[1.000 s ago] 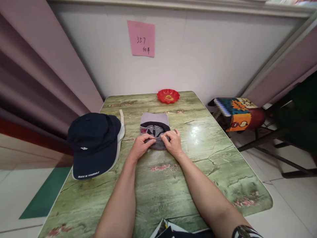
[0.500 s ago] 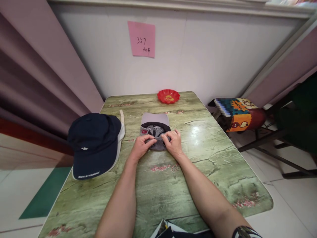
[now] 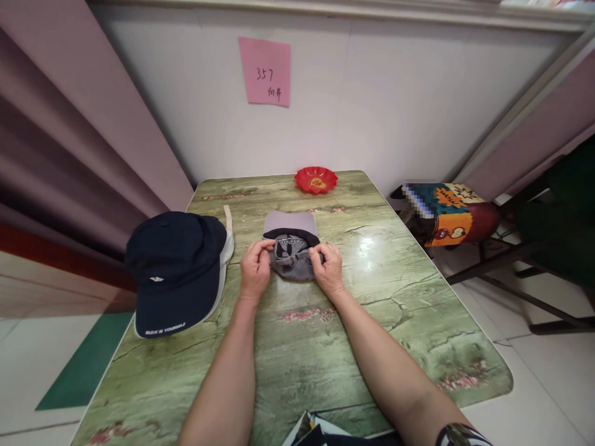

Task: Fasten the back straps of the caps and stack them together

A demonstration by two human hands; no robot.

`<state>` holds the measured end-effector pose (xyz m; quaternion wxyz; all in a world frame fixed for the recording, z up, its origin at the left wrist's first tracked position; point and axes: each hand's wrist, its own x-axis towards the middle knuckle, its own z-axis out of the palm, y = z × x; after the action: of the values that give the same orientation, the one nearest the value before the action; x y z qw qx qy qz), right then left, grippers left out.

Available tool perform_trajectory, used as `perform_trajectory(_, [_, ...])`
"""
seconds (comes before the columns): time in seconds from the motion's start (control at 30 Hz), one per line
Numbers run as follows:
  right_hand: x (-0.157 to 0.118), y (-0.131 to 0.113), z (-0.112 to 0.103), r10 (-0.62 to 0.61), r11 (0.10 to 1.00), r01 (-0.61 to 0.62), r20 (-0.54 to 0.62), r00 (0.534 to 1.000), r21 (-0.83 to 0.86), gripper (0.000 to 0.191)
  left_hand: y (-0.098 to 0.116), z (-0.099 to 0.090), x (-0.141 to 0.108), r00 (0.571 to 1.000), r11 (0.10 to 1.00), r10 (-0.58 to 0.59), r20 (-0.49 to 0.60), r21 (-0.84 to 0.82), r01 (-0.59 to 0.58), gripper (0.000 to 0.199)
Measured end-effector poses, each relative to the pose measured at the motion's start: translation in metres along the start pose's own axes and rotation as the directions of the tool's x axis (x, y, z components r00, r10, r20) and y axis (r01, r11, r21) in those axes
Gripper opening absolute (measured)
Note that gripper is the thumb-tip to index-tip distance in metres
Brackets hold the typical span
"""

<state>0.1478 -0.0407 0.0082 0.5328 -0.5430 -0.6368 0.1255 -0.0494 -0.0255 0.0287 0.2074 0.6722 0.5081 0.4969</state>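
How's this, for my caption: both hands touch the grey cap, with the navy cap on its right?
Wrong side: the head view shows the navy cap left of the grey cap, which the left hand and right hand do touch.

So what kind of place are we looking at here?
Perhaps a dining or sitting room at home, though I can't be sure: a green wood-patterned table stands against a white wall, with purple curtains beside it and tiled floor below.

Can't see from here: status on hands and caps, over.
Left hand at grey cap's left edge, right hand pinching its right. Navy cap to the left; red dish beyond.
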Motion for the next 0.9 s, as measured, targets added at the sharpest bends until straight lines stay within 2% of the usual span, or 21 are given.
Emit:
perform_trajectory(0.07, [0.0,-0.001,0.0,0.002,1.0,-0.002,0.009,1.0,0.009,0.032,0.0,0.001,0.002,0.996,0.991,0.08,-0.039,0.106,-0.076,0.038])
perform_trajectory(0.1, [0.0,-0.001,-0.001,0.007,1.0,-0.007,0.021,1.0,0.015,0.033,0.0,0.001,0.002,0.993,0.979,0.12,-0.015,0.167,-0.116,0.044])
perform_trajectory(0.2, [0.002,-0.002,-0.005,0.011,0.999,-0.015,0.09,0.996,0.052,0.032,-0.001,0.003,0.002,0.969,0.922,0.193,0.154,0.309,-0.232,0.053])
perform_trajectory(0.3, [0.007,0.001,-0.013,-0.021,0.995,0.001,0.198,0.98,0.1,0.034,-0.002,0.001,0.001,0.942,0.905,0.197,0.272,0.319,-0.282,0.039])
perform_trajectory(0.37, [0.011,0.004,-0.02,-0.048,0.993,0.018,0.258,0.965,0.118,0.035,-0.001,-0.003,0.002,0.945,0.926,0.181,0.271,0.277,-0.257,0.028])
perform_trajectory(0.47, [0.016,0.01,-0.029,-0.097,0.991,0.055,0.354,0.93,0.125,0.024,0.002,-0.011,0.005,0.972,0.965,0.152,0.18,0.184,-0.185,0.015])
perform_trajectory(0.57, [0.017,0.015,-0.032,-0.096,0.99,0.046,0.408,0.908,0.131,0.044,0.002,-0.017,0.008,0.987,0.987,0.124,0.098,0.091,-0.133,0.008])
perform_trajectory(0.63, [0.017,0.018,-0.032,-0.061,0.991,0.004,0.41,0.91,0.137,0.051,0.0,-0.018,0.007,0.991,0.994,0.106,0.077,0.026,-0.109,0.01])
perform_trajectory(0.77, [0.015,0.025,-0.026,0.042,0.982,-0.108,0.38,0.924,0.155,0.03,-0.006,-0.02,0.005,0.995,0.996,0.024,0.1,-0.092,-0.014,0.013])
perform_trajectory(0.9, [0.016,0.03,-0.023,0.169,0.931,-0.253,0.303,0.938,0.264,0.029,-0.006,-0.023,0.003,0.984,0.987,-0.076,0.16,-0.129,0.097,0.017])
